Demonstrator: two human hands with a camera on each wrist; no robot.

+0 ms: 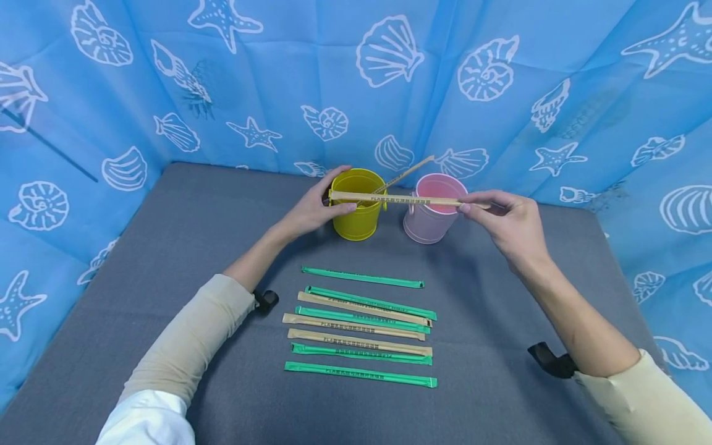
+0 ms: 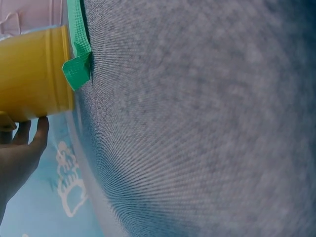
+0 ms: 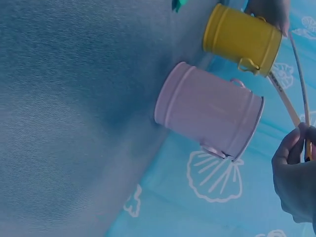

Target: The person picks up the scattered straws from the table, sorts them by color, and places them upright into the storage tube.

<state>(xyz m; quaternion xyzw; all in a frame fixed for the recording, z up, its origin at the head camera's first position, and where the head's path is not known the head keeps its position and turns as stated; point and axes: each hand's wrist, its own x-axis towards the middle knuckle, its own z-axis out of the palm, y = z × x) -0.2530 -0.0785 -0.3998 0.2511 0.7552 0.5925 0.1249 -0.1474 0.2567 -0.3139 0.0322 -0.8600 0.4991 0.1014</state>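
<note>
Centrally, a person's right hand [image 1: 517, 228] pinches one end of a long tan paper packet [image 1: 397, 199] between thumb and fingertips, holding it roughly level above a yellow bucket [image 1: 356, 225] and a pink bucket [image 1: 425, 227], which stand upright just beside each other. The left hand [image 1: 308, 207] is spread wide round the left side of the yellow bucket, gripping it; whether the packet's far end touches the rim or that hand cannot be told. Another tan packet [image 1: 411, 169] leans out of the yellow bucket, towards the pink one. Nearer the viewer, green packets [image 1: 360, 374] and more tan packets [image 1: 360, 342] lie in near-parallel rows on a grey table [image 1: 489, 296], before a blue curtain [image 1: 278, 74] with white seashells and starfish
</note>
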